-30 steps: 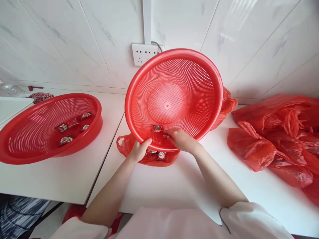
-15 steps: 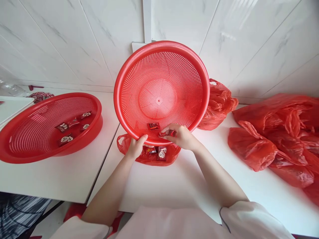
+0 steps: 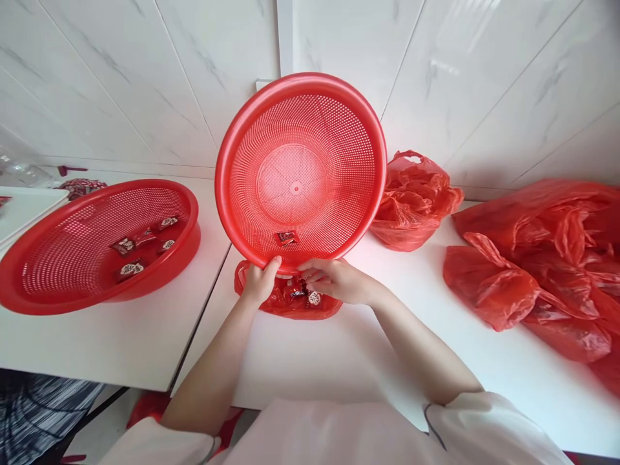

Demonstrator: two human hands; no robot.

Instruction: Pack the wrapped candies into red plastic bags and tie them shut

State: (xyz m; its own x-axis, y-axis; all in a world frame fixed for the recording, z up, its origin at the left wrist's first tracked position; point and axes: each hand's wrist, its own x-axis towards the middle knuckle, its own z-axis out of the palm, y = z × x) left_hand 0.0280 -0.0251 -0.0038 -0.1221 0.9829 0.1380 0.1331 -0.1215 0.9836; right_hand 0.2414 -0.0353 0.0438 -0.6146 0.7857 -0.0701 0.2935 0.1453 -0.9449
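My left hand (image 3: 261, 281) grips the lower rim of a red plastic basket (image 3: 295, 187) with perforated sides, its thumb over the edge. The basket is tilted up with its mouth toward me, and one small wrapped packet (image 3: 287, 237) lies in its lower side. Below the rim, an open red plastic bag (image 3: 295, 312) holds several wrapped packets (image 3: 314, 298). My right hand (image 3: 341, 280) is over the bag's mouth near the basket's rim, its fingers apart with nothing visible between them.
A second red basket (image 3: 188, 239) on the left holds several wrapped packets. A full red plastic bag (image 3: 411, 206) stands behind at right, and a heap of red bags (image 3: 542, 271) lies far right. A tiled wall (image 3: 460, 77) rises behind the white table (image 3: 378, 374).
My right hand has come down out of the basket to the bag, and the packet it held is no longer in its fingers. The basket has shifted slightly left and up.
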